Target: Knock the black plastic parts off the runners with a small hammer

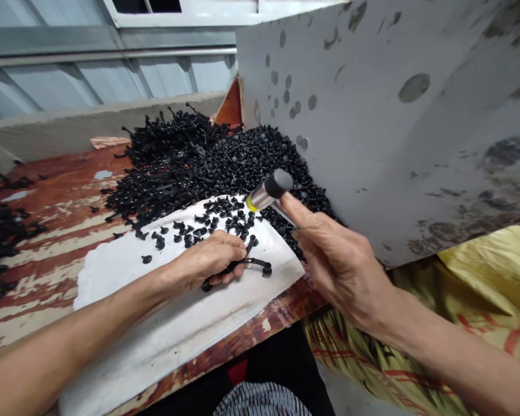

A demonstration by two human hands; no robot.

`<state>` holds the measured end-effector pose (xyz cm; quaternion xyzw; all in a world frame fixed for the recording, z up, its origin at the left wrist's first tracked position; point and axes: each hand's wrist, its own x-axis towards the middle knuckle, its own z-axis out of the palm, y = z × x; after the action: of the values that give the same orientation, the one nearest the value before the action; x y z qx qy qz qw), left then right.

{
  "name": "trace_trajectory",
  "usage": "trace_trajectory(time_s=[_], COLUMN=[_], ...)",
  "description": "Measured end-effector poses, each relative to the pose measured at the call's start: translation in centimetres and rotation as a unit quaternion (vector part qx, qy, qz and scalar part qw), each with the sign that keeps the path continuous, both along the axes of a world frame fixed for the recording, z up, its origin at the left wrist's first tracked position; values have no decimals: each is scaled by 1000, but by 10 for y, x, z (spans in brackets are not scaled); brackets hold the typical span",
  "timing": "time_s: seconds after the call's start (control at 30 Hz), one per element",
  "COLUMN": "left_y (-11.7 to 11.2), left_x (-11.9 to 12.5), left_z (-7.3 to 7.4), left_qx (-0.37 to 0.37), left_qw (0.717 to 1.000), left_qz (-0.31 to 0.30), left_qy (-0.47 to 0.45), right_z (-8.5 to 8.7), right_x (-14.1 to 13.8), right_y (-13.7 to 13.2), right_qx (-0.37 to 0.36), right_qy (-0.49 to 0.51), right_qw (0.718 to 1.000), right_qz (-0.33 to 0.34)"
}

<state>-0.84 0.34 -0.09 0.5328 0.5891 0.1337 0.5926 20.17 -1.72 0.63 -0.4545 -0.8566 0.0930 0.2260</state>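
The left hand pins a black sprue to the white cloth, fingers curled tight over its stem. The right hand grips a small mallet, head up at its 11 o'clock. The step looks like knocking pieces off the sprue, and the next blow calls for a short, aimed tap clear of the left fingertips. The sprue juts out at 3 o'clock of the left hand, at 7 o'clock of the mallet head, with loose black pieces heaped at 12.

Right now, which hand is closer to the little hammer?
Right. The right hand holds the hammer itself; the left hand is apart from it, lower on the white cloth, gripping a black plastic piece.
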Motion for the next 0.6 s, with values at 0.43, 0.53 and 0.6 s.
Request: trace_trajectory(time_s=[0.43, 0.53, 0.6], left_y=[1, -3, -7], left_x=[5, 7, 7], left_z=[1, 2, 3], left_qx=[-22, -13, -16], left_qw=[997, 998, 999], left_qz=[-17, -5, 7], left_qy=[67, 61, 29], right_z=[-13, -18, -20], right_x=[1, 5, 6], right_y=[5, 1, -1], right_qx=[-35, -41, -87], right_qy=[-6, 20, 44], right_qw=[999, 999, 995], right_qz=[-10, -6, 21])
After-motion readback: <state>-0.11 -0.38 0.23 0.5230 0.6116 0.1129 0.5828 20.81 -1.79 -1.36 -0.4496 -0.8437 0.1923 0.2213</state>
